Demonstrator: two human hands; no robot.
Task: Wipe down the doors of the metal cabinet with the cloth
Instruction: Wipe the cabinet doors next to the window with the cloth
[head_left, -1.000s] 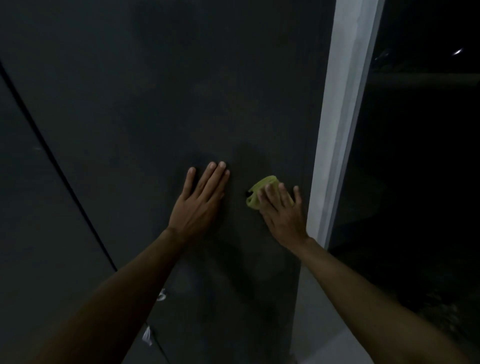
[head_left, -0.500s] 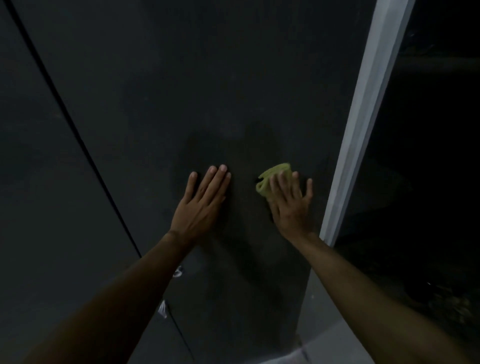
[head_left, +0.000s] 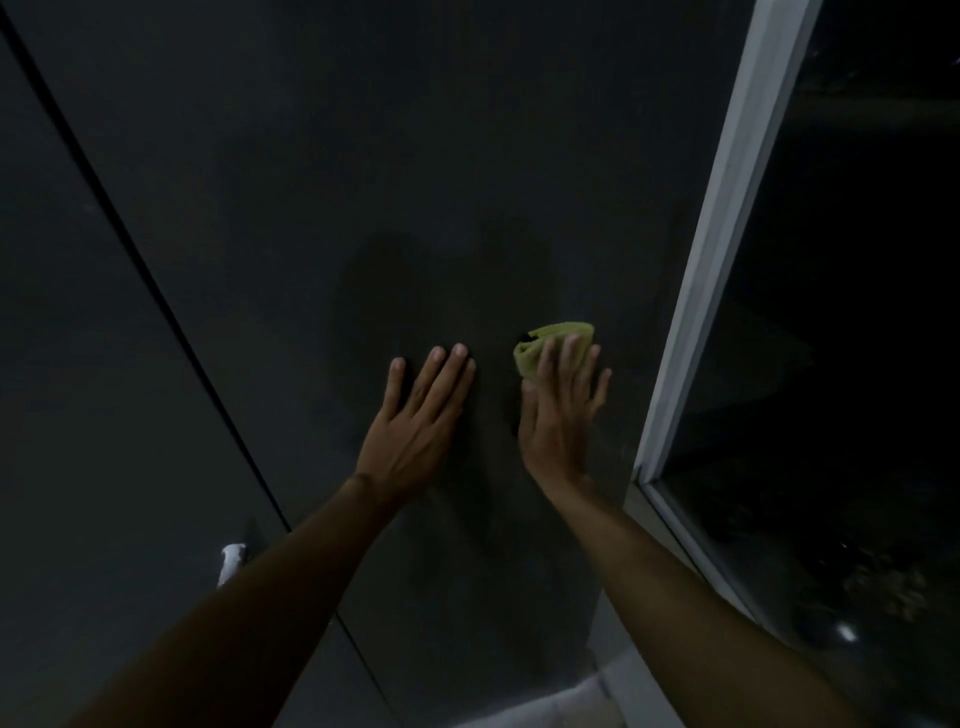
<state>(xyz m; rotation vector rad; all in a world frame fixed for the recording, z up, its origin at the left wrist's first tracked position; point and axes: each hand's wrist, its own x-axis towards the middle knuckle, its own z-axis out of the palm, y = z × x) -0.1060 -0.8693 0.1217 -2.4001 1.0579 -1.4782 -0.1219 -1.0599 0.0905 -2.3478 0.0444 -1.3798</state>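
**Cabinet door, right leaf: both hands flat on it, cloth under the right**

Cabinet door (head_left: 363, 182) fills most of the head view: dark, matte, dimly lit. A thin dark seam (head_left: 150, 280) runs diagonally from upper left down toward bottom centre and splits it from the neighbouring door leaf (head_left: 67, 415) on the left. Both hands are on the right-hand leaf.

Cloth (head_left: 551, 344): yellow-green, bunched or folded small, pressed against the door just under the right hand (head_left: 561, 410). Only its top and left edge stick out past the fingertips; the rest is covered by the fingers. Position: lower middle of the door, near its right edge, close to the pale frame (head_left: 727, 208).

Right hand: palm flat toward the door, fingers extended and slightly fanned, pinning the cloth to the surface. No pinch, just a flat press. Thumb side is hard to read in this light.

Left hand (head_left: 415, 426): bare, nothing in it. Flat on the door just beside the right hand, not touching it, fingers straight and close together, thumb not visible. Fingertips sit slightly lower than the cloth.

Both forearms come in from the bottom corners of the view.

Other items:
- Small pale handle or latch (head_left: 231, 564) on the left leaf, next to the seam, partly hidden by the left forearm.
- Right of the pale frame: dark glass-like panel (head_left: 857, 364) with a few faint reflections, detail unreadable.
- Light strip of floor (head_left: 561, 709) at the bottom edge.
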